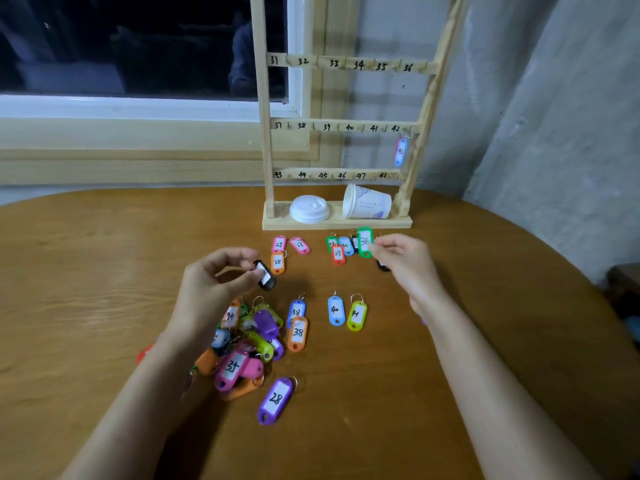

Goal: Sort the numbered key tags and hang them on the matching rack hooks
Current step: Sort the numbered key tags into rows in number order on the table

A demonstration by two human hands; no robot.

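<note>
Leftmost, the left hand (214, 289) hovers over the wooden worktop (86, 271). Its fingers (235, 253) and thumb are clamped on a black tag (266, 276) with a white label, whose number is too blurred to read. Below it lies a jumbled pile of tags (249, 341) in pink, orange, purple and yellow-green, with most numbers hidden by overlap. A purple tag (276, 400) marked 28 lies just beside the pile. Further right, small groups lie sorted on the worktop: two tags marked 38, then a blue tag (336, 310) marked 40 beside a yellow-green one. Next, the right hand (405, 258) pinches a green tag (364, 241) upright, above a cluster of tags near the rack's base. A dark object under the palm is mostly hidden. Behind stands the wooden rack (263, 133), its top cut off, with rails numbered 31 to 48 and one hanging tag (400, 151) on the hook under 42.
</note>
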